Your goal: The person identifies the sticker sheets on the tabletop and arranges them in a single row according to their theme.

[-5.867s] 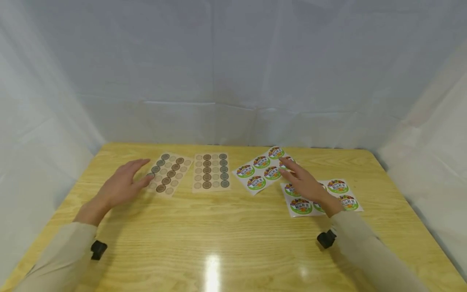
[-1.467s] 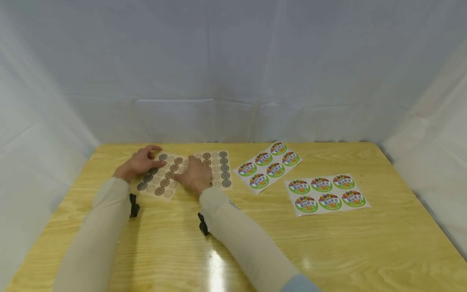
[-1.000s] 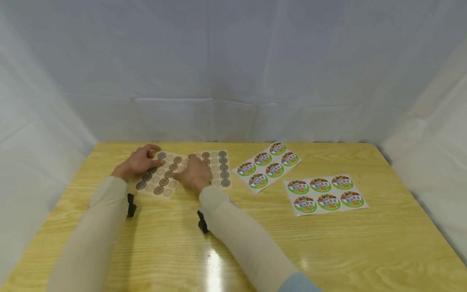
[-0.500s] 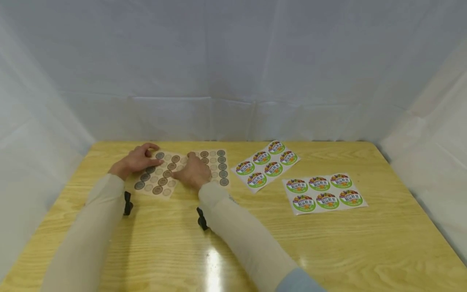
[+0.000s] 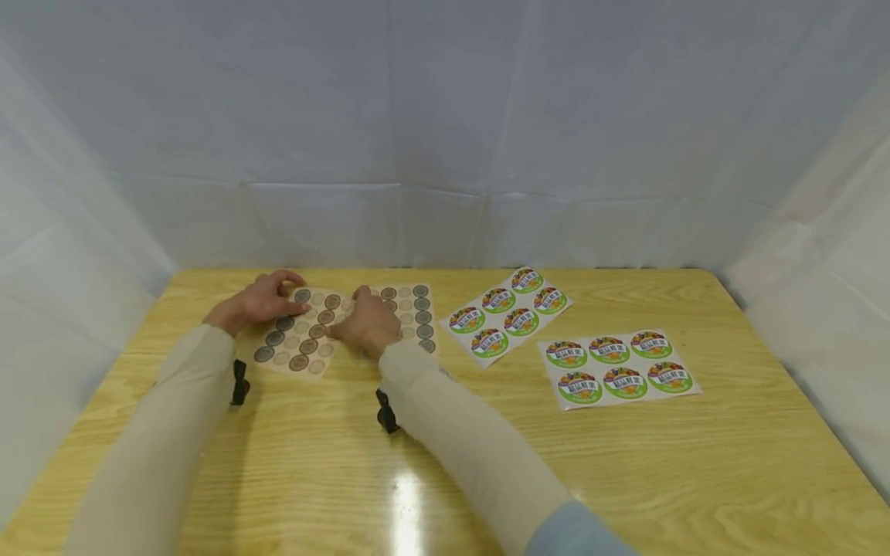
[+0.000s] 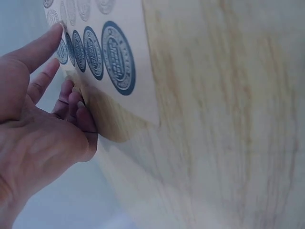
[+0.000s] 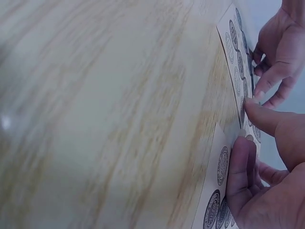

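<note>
Two beige sticker sheets with grey and brown round seals lie side by side on the back left of the table. On the left sheet [image 5: 288,359], my left hand [image 5: 260,301] rests at the left edge. Its thumb reaches over the seals, and its other fingers bend beside the edge in the left wrist view. My right hand [image 5: 368,324] lies between the two sheets, thumb tip on the left sheet's right part. Its fingers cover some of the right sheet [image 5: 424,316]. A gap shows between thumb and forefinger on both hands. The left sheet lies flat.
To the right lie two white sheets of green round stickers, one slanted [image 5: 511,313] and one nearer the front [image 5: 619,369]. They rest on a yellow wooden table [image 5: 487,463]. A pale curtain [image 5: 452,116] hangs behind it and along both sides.
Both hands were apart almost six seconds ago, the right over the green sticker sheets. It has since crossed to the beige sheets. Over the last second and a half the hands have hardly moved.
</note>
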A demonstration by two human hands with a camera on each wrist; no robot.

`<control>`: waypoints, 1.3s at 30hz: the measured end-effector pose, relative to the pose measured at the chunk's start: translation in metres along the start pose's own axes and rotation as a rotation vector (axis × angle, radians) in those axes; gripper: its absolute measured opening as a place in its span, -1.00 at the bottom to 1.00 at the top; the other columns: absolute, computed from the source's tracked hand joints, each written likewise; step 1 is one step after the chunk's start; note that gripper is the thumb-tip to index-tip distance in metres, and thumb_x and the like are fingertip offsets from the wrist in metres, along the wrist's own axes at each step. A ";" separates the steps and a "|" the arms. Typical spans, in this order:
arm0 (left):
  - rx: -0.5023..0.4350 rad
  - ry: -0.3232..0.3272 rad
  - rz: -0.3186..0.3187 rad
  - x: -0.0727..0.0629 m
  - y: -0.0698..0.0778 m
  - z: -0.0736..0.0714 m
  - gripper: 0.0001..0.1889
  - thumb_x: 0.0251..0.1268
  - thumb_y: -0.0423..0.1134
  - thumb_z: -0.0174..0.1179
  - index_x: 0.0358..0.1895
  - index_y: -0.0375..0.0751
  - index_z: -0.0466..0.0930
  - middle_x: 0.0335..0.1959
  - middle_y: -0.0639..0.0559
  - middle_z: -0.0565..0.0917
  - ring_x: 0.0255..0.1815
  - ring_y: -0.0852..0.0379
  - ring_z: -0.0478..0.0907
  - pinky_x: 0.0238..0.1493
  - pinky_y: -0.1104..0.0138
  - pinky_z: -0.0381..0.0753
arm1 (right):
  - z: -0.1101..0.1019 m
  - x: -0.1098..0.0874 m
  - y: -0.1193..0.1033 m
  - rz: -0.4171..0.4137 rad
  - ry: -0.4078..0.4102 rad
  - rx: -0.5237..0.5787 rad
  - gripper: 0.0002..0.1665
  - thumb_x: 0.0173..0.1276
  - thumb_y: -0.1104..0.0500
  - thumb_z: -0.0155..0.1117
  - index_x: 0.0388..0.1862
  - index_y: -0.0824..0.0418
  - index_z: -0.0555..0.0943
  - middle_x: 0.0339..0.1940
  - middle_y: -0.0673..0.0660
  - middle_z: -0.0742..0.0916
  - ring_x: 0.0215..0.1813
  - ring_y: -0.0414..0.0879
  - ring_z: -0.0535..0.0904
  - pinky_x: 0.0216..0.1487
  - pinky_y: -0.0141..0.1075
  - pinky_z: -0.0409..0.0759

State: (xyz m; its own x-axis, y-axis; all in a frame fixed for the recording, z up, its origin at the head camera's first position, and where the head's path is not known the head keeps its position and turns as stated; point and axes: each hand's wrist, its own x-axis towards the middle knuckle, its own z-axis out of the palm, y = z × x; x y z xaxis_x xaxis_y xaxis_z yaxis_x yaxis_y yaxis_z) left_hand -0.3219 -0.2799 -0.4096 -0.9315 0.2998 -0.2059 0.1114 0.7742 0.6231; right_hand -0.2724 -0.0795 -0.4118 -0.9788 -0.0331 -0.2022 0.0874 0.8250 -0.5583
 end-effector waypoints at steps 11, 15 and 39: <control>0.041 0.040 0.039 0.000 0.008 0.002 -0.59 0.29 -0.21 0.23 0.06 -0.40 0.36 -0.10 -0.42 0.37 -0.06 -0.28 0.23 -0.10 0.00 0.37 | 0.003 -0.004 -0.008 0.008 0.027 -0.066 -0.04 0.11 -0.29 0.38 0.39 0.07 0.27 0.31 0.28 0.36 0.10 0.19 0.47 -0.05 0.03 0.52; 0.038 0.047 0.041 -0.003 0.011 0.001 -0.63 0.31 -0.22 0.22 0.02 -0.40 0.36 -0.11 -0.41 0.34 -0.07 -0.26 0.21 -0.14 0.02 0.36 | 0.002 -0.006 -0.010 0.006 0.028 -0.076 -0.06 0.15 -0.27 0.36 0.40 0.07 0.26 0.22 0.23 0.43 0.00 0.17 0.52 -0.11 0.03 0.53; 0.010 0.200 0.074 -0.016 0.006 0.018 -0.48 0.27 -0.18 0.28 0.21 -0.41 0.43 -0.39 -0.12 0.49 -0.43 0.02 0.37 -0.35 0.21 0.35 | 0.007 -0.007 0.015 -0.154 0.118 0.122 -0.45 0.39 0.00 0.17 0.35 -0.06 0.40 0.23 0.05 0.52 0.16 -0.01 0.48 0.10 -0.02 0.42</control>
State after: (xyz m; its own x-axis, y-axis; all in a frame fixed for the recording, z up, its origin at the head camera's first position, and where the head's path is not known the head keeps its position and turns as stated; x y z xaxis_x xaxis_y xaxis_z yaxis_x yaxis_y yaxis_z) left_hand -0.3000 -0.2700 -0.4156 -0.9707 0.2404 -0.0050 0.1849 0.7595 0.6237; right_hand -0.2628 -0.0710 -0.4243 -0.9966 -0.0808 -0.0157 -0.0495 0.7406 -0.6701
